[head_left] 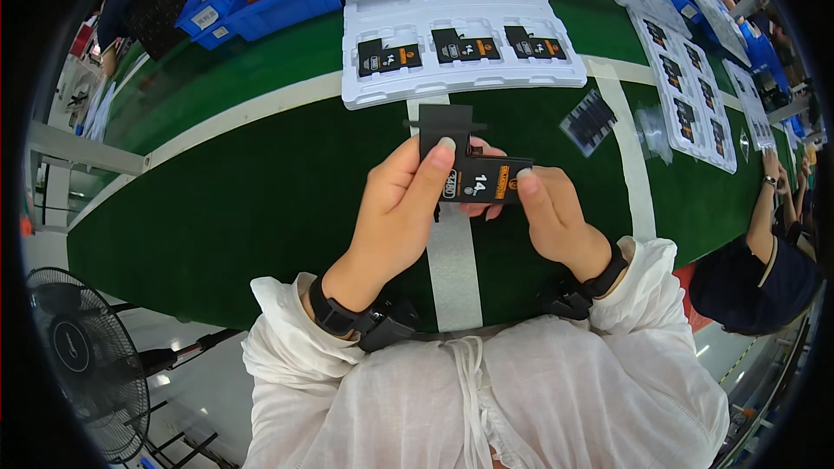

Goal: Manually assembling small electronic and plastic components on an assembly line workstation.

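Note:
A flat black L-shaped battery (478,178) with orange and white print is held between both hands above the green table. My left hand (391,204) pinches its left part, thumb lying on the printed face and fingers behind. On the battery's right end, my right hand (560,213) presses its thumb near the edge, with fingertips partly showing underneath. Beyond the hands stands a white moulded tray (391,13), with several similar batteries (466,46) lying in its pockets. What sits behind the held battery is mostly hidden.
Right of the tray lies a clear packet of black strips (591,122), beside crumpled clear plastic (653,132). Another white tray (695,113) holds batteries farther right. Blue bins (287,4) stand at the back left. A co-worker (747,287) is at the right; a fan (74,352) stands lower left.

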### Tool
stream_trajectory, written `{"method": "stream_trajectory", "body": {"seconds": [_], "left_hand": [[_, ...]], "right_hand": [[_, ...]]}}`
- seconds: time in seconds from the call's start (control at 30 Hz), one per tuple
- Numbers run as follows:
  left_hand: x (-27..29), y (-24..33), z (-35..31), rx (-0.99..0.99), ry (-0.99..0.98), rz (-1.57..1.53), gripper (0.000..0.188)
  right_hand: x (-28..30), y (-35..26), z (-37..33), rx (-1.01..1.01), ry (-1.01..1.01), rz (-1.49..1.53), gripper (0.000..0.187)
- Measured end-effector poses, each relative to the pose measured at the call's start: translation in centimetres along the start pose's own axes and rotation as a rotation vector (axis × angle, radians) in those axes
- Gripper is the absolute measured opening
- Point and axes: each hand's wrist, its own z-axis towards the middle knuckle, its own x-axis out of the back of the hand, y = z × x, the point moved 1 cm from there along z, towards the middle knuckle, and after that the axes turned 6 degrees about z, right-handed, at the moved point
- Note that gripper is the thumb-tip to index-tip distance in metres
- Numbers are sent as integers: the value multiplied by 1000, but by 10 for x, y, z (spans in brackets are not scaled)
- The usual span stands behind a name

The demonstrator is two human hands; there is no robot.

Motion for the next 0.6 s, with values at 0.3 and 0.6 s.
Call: {"method": "stream_trajectory", "body": {"seconds": [0.3,0.6], "left_hand": [[3,-9,-2,35,-120,263,23],[0,-12,-1,131,-240,215,25]], "right_hand": [[20,-19,11,107,185,-106,7],[21,-18,6,63,67,-165,2]]}}
